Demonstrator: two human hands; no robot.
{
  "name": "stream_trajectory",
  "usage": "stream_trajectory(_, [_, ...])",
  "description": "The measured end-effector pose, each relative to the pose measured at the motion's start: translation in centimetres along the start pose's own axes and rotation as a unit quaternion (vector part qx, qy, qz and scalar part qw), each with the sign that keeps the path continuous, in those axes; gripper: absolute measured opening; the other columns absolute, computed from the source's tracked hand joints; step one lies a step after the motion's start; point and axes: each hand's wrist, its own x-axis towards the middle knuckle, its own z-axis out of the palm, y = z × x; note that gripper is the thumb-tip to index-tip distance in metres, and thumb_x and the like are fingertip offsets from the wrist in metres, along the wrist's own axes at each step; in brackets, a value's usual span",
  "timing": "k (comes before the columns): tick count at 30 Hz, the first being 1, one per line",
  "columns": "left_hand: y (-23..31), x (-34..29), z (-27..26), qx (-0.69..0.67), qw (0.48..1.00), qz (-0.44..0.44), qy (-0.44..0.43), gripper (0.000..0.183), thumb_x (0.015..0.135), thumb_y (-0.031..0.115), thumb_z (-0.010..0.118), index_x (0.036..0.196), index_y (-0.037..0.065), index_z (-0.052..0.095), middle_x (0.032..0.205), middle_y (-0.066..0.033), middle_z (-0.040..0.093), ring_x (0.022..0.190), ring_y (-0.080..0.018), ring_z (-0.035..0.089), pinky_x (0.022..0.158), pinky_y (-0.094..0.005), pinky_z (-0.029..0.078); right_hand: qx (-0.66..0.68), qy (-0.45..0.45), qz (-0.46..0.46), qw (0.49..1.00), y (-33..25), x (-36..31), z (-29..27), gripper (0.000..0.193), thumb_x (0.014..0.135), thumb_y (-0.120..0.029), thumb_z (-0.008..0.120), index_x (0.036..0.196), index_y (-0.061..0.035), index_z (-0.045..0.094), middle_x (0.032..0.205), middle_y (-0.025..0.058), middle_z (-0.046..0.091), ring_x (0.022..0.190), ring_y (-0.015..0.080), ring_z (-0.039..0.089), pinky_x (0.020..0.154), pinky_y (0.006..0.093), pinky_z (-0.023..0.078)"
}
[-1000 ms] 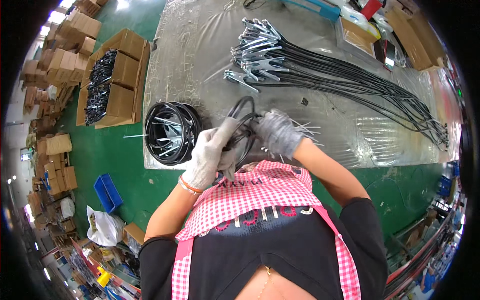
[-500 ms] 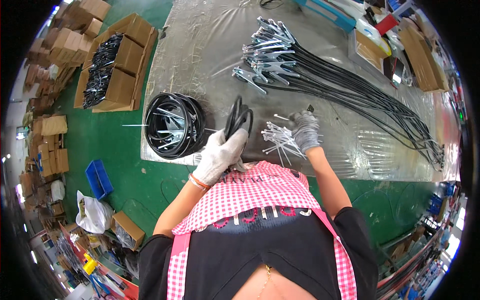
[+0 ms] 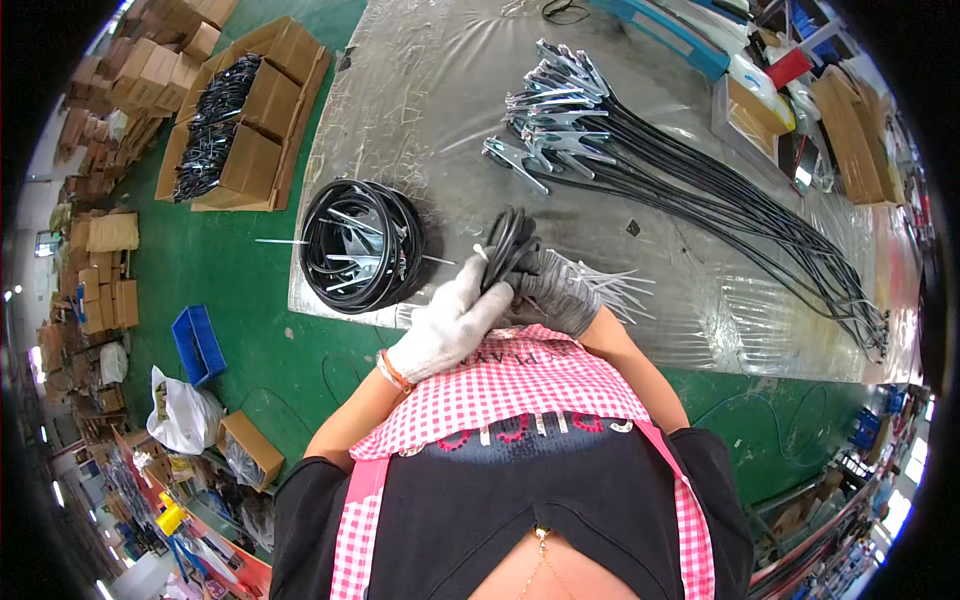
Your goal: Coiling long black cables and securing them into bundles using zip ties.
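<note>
Back comes the right hand (image 3: 560, 298), off the loose pile of white cable ties (image 3: 620, 290) where it is reaching half a second ago, and now I have it up against the coil of black cable (image 3: 508, 245) at the near edge. Widest in my view is the green floor (image 3: 262, 310), then the plastic-covered desk (image 3: 440, 120). Across the desk, a long run of black cables (image 3: 700, 160) sweeps to the right, silver clamps (image 3: 562, 115) bunched at its near-centre end. Off the desk to the left, I've got open brown cartons (image 3: 245, 165) filled with dark cable. On the desk's left corner sits a stack of coiled cables (image 3: 408, 250), silver clamps inside its ring. Now the hands: the left hand (image 3: 450, 325), white-gloved, has its fingers closed around the coil, holding it just above the apron (image 3: 510, 385). Grey-gloved right fingers touch the coil's right side, partly hidden; I can't tell how far they close or whether they grip anything. Ties lie just beside that glove. Smallest of all, a white tip (image 3: 480, 250) pokes out at the coil's left side.
</note>
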Motion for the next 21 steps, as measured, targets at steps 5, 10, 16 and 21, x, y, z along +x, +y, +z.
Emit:
stream_trajectory(5, [3.7,0.7,-2.0,-0.097,0.989,-0.105,0.026,0.028,0.094,0.021,0.054,0.114,0.003,0.056,0.077,-0.0001,0.055,0.07,-0.0065,0.048,0.063,-0.0242,0.041,-0.348,0.178,-0.174,0.904,-4.6,-2.4,3.0,0.033,0.078,-0.017,0.072,0.11,-0.0071,0.065,0.092,0.0121,0.067,0.084,0.0295,0.066,0.072,0.0371,0.053])
stream_trajectory(10, [5.3,1.4,-1.8,-0.173,0.976,-0.12,0.054,0.036,0.094,0.018,0.057,0.126,0.002,0.054,0.08,0.0015,0.058,0.068,-0.004,0.053,0.062,-0.0203,0.045,-0.55,0.28,-0.392,0.682,-6.8,-2.7,3.9,0.027,0.082,-0.022,0.069,0.106,-0.0097,0.066,0.08,0.0084,0.067,0.073,0.0267,0.066,0.065,0.0363,0.052])
stream_trajectory(16, [6.0,2.0,-1.6,-0.224,0.965,-0.11,0.084,0.034,0.092,0.013,0.059,0.123,0.0,0.058,0.08,0.0008,0.061,0.065,-0.0042,0.055,0.06,-0.0188,0.047,-0.319,0.238,-0.291,0.87,-5.9,-1.6,4.3,0.06,0.082,-0.004,0.067,0.136,-0.0104,0.042,0.072,0.0061,0.061,0.063,0.0166,0.06,0.062,0.0284,0.048])
stream_trajectory(21, [6.4,1.8,-1.6,-0.232,0.957,-0.152,0.082,0.033,0.089,0.011,0.061,0.119,-0.002,0.061,0.092,-0.0041,0.067,0.08,-0.0056,0.058,0.07,-0.02,0.047,-0.395,0.229,-0.257,0.852,-6.1,-2.2,4.2,0.061,0.081,-0.002,0.065,0.137,-0.0104,0.042,0.072,0.0059,0.06,0.061,0.0174,0.059,0.061,0.0306,0.047])
